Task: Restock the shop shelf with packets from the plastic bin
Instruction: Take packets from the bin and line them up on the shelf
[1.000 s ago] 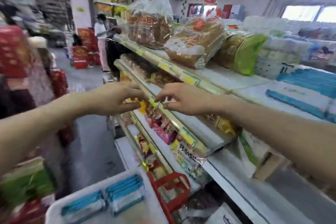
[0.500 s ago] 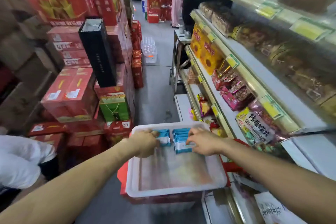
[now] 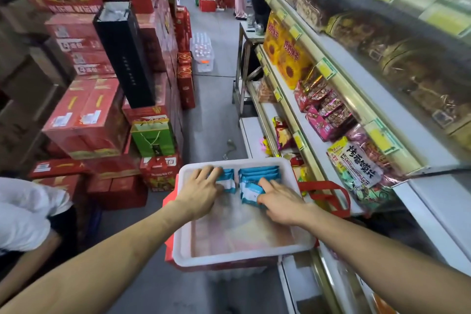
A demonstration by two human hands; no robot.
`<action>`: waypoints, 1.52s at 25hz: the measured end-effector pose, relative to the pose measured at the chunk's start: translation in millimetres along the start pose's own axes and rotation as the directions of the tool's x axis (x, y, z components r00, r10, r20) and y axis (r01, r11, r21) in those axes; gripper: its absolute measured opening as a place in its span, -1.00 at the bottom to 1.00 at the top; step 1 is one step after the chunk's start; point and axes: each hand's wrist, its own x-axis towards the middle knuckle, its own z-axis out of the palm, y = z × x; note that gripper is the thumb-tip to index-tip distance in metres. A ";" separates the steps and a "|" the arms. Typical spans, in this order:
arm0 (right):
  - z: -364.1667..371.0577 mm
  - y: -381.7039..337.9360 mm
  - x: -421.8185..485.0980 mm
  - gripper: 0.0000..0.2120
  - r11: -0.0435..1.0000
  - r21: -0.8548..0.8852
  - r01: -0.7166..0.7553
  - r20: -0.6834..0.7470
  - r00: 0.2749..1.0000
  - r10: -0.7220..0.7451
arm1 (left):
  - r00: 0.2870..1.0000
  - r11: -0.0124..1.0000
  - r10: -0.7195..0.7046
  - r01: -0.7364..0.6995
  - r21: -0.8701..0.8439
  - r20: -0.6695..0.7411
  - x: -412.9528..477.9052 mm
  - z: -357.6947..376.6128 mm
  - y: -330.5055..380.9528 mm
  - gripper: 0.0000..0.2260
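A white plastic bin (image 3: pixel 243 256) stands in the aisle in front of me, on something red. At its far end lie two small stacks of blue-and-white packets. My left hand (image 3: pixel 201 191) lies over the left stack (image 3: pixel 229 180), fingers curled onto its packets. My right hand (image 3: pixel 277 199) grips packets of the right stack (image 3: pixel 254 181), fingers tucked under the nearest ones. The shop shelf (image 3: pixel 339 92) runs along the right, its tiers filled with snack packets.
Red cartons (image 3: pixel 86 115), a black box (image 3: pixel 125 53) and a green gift bag (image 3: pixel 153 135) pile up on the left of the narrow aisle. A person in white (image 3: pixel 25 214) crouches at the lower left. A red basket handle (image 3: pixel 328 196) juts beside the bin. Someone stands far down the aisle.
My view dropped from the upper shelf to the bin. Both hands came down from the shelf edge into the bin and now close on the blue packets.
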 end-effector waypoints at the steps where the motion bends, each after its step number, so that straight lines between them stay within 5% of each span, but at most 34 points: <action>1: 1.5 -0.5 -0.2 -0.83 1.000 0.010 -0.010 -0.007 1.000 0.010 | 1.000 1.000 -0.012 0.012 -0.005 -0.012 0.6 1.8 -0.7 -0.68; 7: 4.5 -10.2 -5.6 -0.75 0.992 0.116 -0.043 0.027 0.999 0.040 | 0.999 1.000 0.014 -0.013 -0.018 0.045 5.1 9.5 -4.9 -0.73; 13: -25.4 -5.8 -22.0 -0.67 0.966 0.257 -0.035 0.060 0.998 0.020 | 0.999 0.955 0.045 -0.036 -0.295 0.024 2.9 -14.9 -18.1 -0.62; 17: -102.7 21.4 -45.7 -0.61 0.939 0.342 -0.038 -0.009 0.999 0.043 | 0.993 0.851 0.122 -0.109 -0.514 -0.008 22.9 -99.4 -46.0 -0.58; 21: -215.2 61.2 -107.3 -0.60 0.953 0.298 -0.047 -0.133 0.987 0.091 | 0.950 0.780 0.253 -0.311 -0.542 -0.182 63.2 -228.7 -52.1 -0.57; 29: -379.8 115.9 -322.4 -0.59 0.920 0.251 -0.302 -0.379 0.843 0.380 | 0.668 0.491 0.537 -0.744 -0.454 -0.514 126.1 -472.5 54.3 -0.56; 34: -374.0 114.0 -468.0 -0.57 0.838 0.307 -0.451 -0.419 0.727 0.544 | 0.466 0.281 0.702 -0.876 -0.393 -0.539 146.5 -556.1 182.8 -0.59; 38: -336.8 101.3 -589.7 -0.55 0.672 0.439 -0.597 -0.369 0.562 0.740 | 0.294 0.132 0.812 -0.934 -0.332 -0.504 150.9 -585.8 288.1 -0.58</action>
